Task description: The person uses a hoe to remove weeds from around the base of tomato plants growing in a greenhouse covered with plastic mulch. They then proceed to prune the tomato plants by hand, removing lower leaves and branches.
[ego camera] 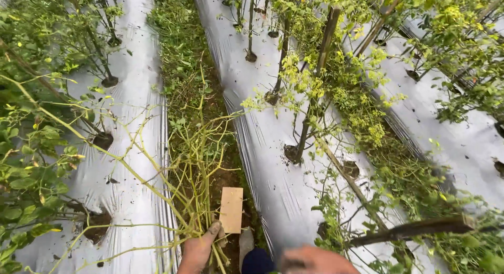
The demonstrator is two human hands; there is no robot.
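Observation:
My left hand (199, 250) grips a bundle of bare yellow-green plant stems (194, 164) near their base, over the weedy furrow. The stems fan upward and leftward across the silver mulch. My right hand (315, 262) is blurred at the bottom edge and seems closed on the near end of a dark wooden stick (415, 229) that reaches to the right. A small tan rectangular board (231, 209) lies in the furrow just right of my left hand.
Raised beds covered in silver plastic mulch (268, 137) run away from me, with holes holding leafy plants. Wooden stakes (326, 35) stand in the middle bed. A green weedy furrow (184, 59) lies between beds. A dark shoe tip (257, 261) shows below.

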